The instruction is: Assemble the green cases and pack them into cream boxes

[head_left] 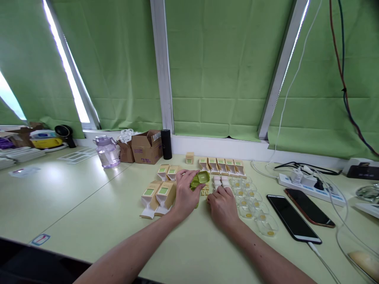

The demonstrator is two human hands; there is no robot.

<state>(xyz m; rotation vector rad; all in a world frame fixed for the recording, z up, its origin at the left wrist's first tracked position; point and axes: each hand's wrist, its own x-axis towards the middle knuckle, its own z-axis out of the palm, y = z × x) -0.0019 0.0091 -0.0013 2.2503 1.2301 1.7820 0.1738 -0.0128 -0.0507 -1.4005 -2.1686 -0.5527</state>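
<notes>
At the middle of the pale table (89, 205), the left hand (185, 195) has its grip pinched on a small open green case (201, 178), between the tan cartons (158, 195) and the clear trays (251, 203). The right hand (223, 205) lies beside it, fingers curled down by the white blocks (220, 182). I cannot tell whether its grip holds anything.

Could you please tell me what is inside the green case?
The green case, open in the left hand, shows only a plain green inner face; the fingers cover the other half, so any contents are hidden.
</notes>
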